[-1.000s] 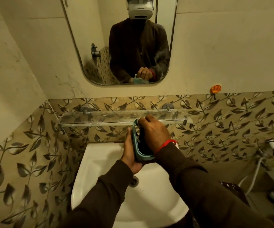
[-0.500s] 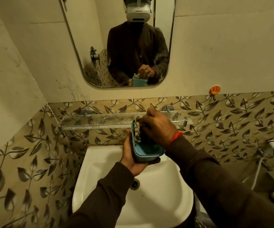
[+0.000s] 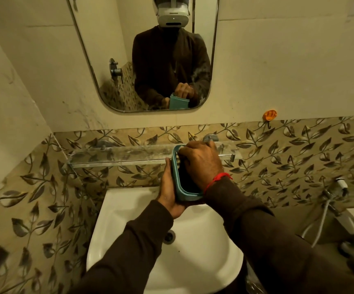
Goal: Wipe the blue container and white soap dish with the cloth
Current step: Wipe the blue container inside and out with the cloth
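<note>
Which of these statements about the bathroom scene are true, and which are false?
1. The left hand holds the blue container over the white sink. True.
2. The right hand rests flat on the glass shelf. False: it is pressed into the container's opening, with a bit of cloth showing under the fingers.
3. A red thread circles the right wrist. True.
4. An orange hook sits on the wall right of the mirror. True.
5. The sink is full of soapy water. False: the basin looks dry, with its drain uncovered.
</note>
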Tool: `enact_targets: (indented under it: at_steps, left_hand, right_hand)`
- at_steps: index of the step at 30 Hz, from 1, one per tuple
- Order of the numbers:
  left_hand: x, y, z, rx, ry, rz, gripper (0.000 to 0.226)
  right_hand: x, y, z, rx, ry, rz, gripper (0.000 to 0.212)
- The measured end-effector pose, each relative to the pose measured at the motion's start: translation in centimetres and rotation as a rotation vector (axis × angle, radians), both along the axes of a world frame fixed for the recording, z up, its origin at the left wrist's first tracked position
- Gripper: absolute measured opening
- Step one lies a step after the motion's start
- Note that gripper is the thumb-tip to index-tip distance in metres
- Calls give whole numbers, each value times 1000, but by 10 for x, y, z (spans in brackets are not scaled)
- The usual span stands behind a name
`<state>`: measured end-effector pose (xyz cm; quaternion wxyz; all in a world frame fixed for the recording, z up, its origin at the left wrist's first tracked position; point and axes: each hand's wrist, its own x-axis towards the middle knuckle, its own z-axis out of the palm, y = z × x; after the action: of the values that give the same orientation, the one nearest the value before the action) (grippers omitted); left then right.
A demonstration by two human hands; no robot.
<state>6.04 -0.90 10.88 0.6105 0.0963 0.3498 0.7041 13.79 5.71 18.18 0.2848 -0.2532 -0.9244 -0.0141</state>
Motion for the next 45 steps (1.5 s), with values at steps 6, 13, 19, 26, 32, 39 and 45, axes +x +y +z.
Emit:
enact_targets:
  at_steps: [6,13,19,26,32,39,45]
  left_hand:
    - [-6,2,3,20,47,-20,64]
    - [-25,-5,1,-2,91,-50,76]
    - [-17,-8,3,-53,88,-47,76]
    - [-16,-9,3,-97,124,-38,77]
    - [-6,-12,2,-114,89,-38,80]
    - [-2,3,16,-26,124,-19,70]
    - [-9,-2,8,2,146,-23,63]
  right_hand:
    - [8,0,17,-41,-33,248,21]
    - [27,-8,21,-284,-357,514,31]
    - [29,-8,39,-204,-392,493,30]
    - [34,-19,36,-151,-501,376,42]
    - [34,-21,18,-104,-374,307,37]
    - [15,-10,17,16,-227,-27,50]
    - [13,-2,14,-75,-224,155,45]
